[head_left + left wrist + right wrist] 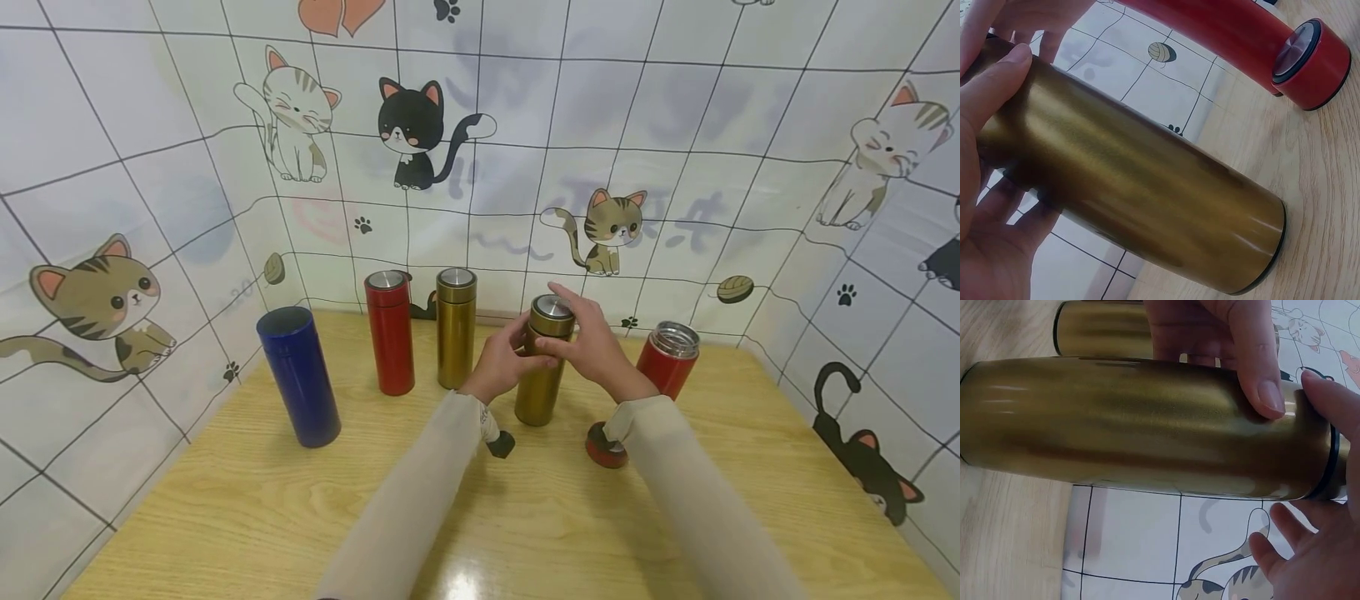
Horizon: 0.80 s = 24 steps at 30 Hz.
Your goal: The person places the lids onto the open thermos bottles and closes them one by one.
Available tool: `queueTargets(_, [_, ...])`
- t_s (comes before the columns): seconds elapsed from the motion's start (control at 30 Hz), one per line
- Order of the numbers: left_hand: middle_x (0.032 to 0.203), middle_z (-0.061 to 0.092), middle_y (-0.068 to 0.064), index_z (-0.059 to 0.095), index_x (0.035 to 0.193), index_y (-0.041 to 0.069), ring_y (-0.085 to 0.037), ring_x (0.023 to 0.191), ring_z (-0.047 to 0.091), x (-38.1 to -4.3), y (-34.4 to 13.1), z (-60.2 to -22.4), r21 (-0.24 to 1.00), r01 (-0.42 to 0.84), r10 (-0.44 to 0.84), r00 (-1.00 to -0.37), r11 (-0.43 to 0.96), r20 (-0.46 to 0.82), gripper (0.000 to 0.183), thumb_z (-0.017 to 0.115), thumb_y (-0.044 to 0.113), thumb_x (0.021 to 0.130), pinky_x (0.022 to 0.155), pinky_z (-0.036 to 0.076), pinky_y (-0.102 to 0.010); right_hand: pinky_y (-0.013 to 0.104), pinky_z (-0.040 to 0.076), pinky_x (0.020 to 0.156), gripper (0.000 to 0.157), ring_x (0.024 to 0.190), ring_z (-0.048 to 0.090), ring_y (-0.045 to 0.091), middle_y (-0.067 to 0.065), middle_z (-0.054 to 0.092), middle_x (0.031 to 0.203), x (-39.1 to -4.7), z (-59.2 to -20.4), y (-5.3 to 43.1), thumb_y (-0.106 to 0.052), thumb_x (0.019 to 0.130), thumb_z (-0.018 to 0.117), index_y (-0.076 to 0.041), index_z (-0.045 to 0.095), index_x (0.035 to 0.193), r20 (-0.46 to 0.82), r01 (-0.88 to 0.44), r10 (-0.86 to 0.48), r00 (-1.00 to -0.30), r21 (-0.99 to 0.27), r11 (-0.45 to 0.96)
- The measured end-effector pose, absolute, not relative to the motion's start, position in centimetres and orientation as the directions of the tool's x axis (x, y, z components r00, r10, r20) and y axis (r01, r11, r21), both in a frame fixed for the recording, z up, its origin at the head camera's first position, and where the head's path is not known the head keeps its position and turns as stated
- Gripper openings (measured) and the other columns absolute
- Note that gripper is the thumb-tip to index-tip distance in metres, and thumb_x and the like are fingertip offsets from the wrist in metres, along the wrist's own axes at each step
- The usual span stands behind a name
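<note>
A gold thermos flask (pixel 538 396) with a silver-topped lid (pixel 552 307) stands upright on the table, between both hands. My left hand (pixel 501 364) wraps round its upper body, the thumb across the front; the left wrist view shows its fingers (pixel 1007 215) on the other side. Up at the lid, my right hand (pixel 596 342) has its thumb against the neck and its index finger behind the lid's top. From the right wrist, the gold body (pixel 1147 425) fills the view, with the right-hand fingers (pixel 1297 540) spread round the lid end.
Just right stands a red flask (pixel 663 367) with a bare steel mouth. Its matching red cap (pixel 606 454) lies by my right wrist. To the left are a second gold thermos (pixel 455 342), a red thermos (pixel 390 342) and a tilted-looking blue flask (pixel 303 383). A cat-print wall sheet (pixel 510 167) rises behind.
</note>
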<state>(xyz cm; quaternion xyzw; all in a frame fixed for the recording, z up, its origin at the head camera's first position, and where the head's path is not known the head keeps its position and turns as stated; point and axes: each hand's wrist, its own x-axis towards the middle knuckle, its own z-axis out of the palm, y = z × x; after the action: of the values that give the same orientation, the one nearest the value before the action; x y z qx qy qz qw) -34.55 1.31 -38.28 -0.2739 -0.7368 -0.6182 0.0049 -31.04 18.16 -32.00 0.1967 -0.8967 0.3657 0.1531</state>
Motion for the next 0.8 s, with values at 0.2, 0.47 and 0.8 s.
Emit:
queueTargets(0.2, [0.136, 0.054, 0.01, 0.036, 0.15, 0.032, -0.012, 0.122, 0.053, -34.6, 1.5, -38.3, 0.905, 0.419, 0.397, -0.845, 0.076, 0.358, 0.086, 0.082, 0.02, 0.079, 0.096, 0.047, -0.03, 0.058, 0.039, 0.098, 0.076, 0.117, 0.041, 0.033, 0.012, 0.051, 0.132, -30.9, -32.1, 18.0, -0.024, 0.084, 0.079, -0.014, 0.04, 0.148, 0.412, -0.447, -0.22, -0.884, -0.607, 0.657])
queueTargets(0.47, [0.139, 0.053, 0.006, 0.033, 0.151, 0.033, -0.016, 0.124, 0.052, -34.4, 1.6, -38.5, 0.902, 0.426, 0.394, -0.842, 0.07, 0.368, 0.087, 0.081, 0.02, 0.08, 0.097, 0.047, -0.033, 0.052, 0.042, 0.088, 0.076, 0.107, 0.042, 0.03, 0.01, 0.056, 0.132, -30.5, -32.7, 17.9, -0.028, 0.082, 0.08, -0.014, 0.043, 0.147, 0.484, -0.441, -0.173, -0.858, -0.52, 0.731])
queueTargets(0.8, [0.14, 0.051, 0.01, 0.033, 0.151, 0.035, -0.013, 0.124, 0.052, -34.3, 1.5, -38.5, 0.894, 0.443, 0.389, -0.836, 0.062, 0.387, 0.088, 0.082, 0.024, 0.078, 0.095, 0.048, -0.03, 0.046, 0.037, 0.081, 0.074, 0.099, 0.045, 0.029, 0.012, 0.061, 0.115, -30.1, -33.5, 17.6, -0.031, 0.077, 0.083, -0.01, 0.05, 0.141, 0.631, -0.467, -0.129, -0.765, -0.406, 0.785])
